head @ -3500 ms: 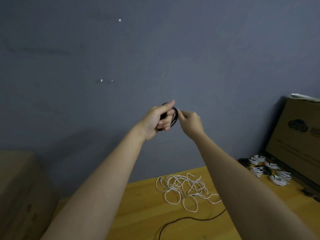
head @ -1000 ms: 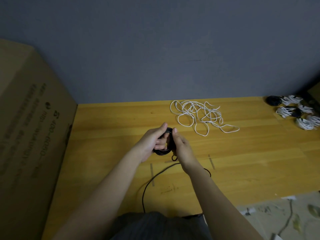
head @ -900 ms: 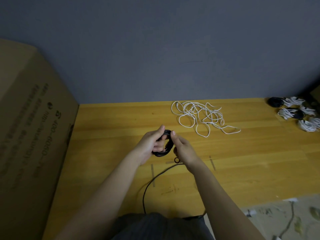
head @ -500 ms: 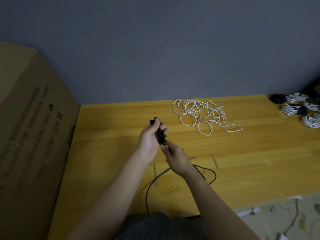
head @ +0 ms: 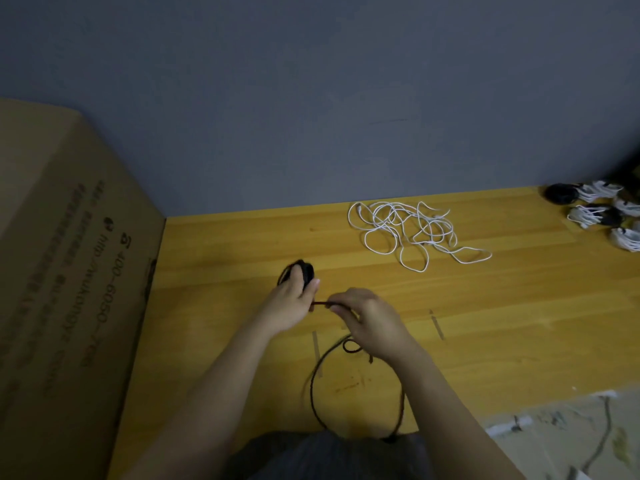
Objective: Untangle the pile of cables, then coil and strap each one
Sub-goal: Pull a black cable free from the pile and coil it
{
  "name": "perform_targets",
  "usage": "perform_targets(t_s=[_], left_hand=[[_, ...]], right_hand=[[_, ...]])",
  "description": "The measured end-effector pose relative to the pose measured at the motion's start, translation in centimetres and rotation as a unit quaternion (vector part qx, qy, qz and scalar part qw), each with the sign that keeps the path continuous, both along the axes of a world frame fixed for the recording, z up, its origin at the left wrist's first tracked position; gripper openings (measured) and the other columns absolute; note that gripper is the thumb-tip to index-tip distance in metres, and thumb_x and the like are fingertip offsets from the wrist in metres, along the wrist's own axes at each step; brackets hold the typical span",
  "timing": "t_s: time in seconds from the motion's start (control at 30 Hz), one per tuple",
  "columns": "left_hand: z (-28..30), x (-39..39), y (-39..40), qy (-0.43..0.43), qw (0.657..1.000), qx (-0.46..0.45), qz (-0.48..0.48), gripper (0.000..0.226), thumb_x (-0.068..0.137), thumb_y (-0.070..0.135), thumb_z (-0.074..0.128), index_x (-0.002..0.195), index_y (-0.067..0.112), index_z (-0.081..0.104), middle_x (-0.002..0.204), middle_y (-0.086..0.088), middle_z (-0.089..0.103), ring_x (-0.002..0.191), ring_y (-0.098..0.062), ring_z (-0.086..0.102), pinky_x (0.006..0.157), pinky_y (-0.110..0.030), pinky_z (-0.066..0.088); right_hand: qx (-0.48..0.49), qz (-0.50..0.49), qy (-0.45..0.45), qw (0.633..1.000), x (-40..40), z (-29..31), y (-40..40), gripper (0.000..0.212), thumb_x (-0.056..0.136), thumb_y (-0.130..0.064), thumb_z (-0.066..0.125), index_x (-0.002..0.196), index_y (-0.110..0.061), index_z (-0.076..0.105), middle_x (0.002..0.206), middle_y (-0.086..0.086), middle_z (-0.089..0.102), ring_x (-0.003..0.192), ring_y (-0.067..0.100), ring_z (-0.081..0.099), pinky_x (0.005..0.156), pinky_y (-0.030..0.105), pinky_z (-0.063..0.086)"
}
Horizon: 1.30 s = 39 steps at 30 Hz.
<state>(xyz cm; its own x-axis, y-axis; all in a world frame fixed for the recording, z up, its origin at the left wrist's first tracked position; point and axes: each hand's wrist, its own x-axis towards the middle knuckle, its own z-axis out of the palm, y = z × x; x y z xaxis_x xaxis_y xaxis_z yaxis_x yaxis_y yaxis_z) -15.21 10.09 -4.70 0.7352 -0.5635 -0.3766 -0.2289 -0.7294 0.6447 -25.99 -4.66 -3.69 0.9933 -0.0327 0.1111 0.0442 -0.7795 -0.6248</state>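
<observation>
While L fingers (head: 300, 284) grip black coil (head: 300, 270), R fingers (head: 341, 304) seemingly pinch strand (head: 320, 303)

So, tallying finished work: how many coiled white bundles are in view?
4, clustered far right: rearmost bundle, left bundle, edge bundle, nearest bundle. More may be cut off past the frame.

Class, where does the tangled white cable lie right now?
The white cable lies loose on the wooden table near the grey wall, beyond and right of both hands, left of the strapped bundles.
</observation>
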Motion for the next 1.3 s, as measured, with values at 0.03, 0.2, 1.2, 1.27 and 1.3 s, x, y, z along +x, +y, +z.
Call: perform_targets(t_s=[0.03,0.2,1.2,1.27,1.3], left_hand=[[0.1,-0.5,0.2,0.026,0.999,-0.032,-0.001,0.063,0.094,0.061,0.019,0.13,0.014,0.042,0.099,-0.004,0.064,0.083,-0.022,0.061,0.074,-0.034,0.047],[1.7,-3.3,-0.1,0.187,0.957,-0.223,-0.005,0.065,0.084,0.065,0.018,0.08,0.009,0.052,0.043,0.005,0.045,0.035,-0.007,0.038,0.043,-0.021,0.033],[3.6,-1.9,-1.8,0.194,0.959,-0.199,-0.064,0.045,0.096,0.05,0.038,0.074,0.013,0.048,0.045,0.009,0.043,0.036,-0.006,0.036,0.042,-0.019,0.031],[4.8,-1.8,-1.8,0.258,0.929,-0.259,-0.058,0.044,0.101,0.038,0.034,0.071,0.009,0.047,0.037,0.007,0.032,0.032,-0.008,0.023,0.043,-0.022,0.025],[5.4,-1.8,-1.7,0.271,0.918,-0.285,-0.054,0.045,0.1,0.039,0.033,0.07,0.009,0.046,0.036,0.006,0.029,0.031,-0.009,0.021,0.046,-0.024,0.028]], right_hand=[[-0.013,-0.032,-0.045,0.998,0.2,0.5,-0.6,0.016,0.091,-0.025,0.064,0.101,-0.014,0.071,0.089,0.002,0.066,0.088,0.022,0.06,0.072,0.032,0.045],[0.039,-0.147,-0.108,0.982,1.3,1.4,-1.9,0.02,0.08,-0.034,0.072,0.088,-0.016,0.074,0.082,-0.004,0.062,0.078,0.016,0.059,0.067,0.029,0.044],[0.077,-0.181,-0.128,0.972,1.6,1.4,-3.3,0.017,0.084,-0.033,0.068,0.084,-0.016,0.069,0.079,-0.002,0.066,0.077,0.016,0.057,0.07,0.029,0.044],[0.204,-0.163,-0.082,0.962,1.8,1.2,-3.1,0.015,0.086,-0.036,0.061,0.083,-0.023,0.067,0.078,-0.005,0.064,0.073,0.012,0.057,0.071,0.029,0.044],[0.263,-0.143,-0.052,0.953,1.9,1.1,-2.9,0.019,0.089,-0.036,0.055,0.086,-0.021,0.066,0.077,-0.002,0.064,0.072,0.011,0.056,0.072,0.03,0.044]])
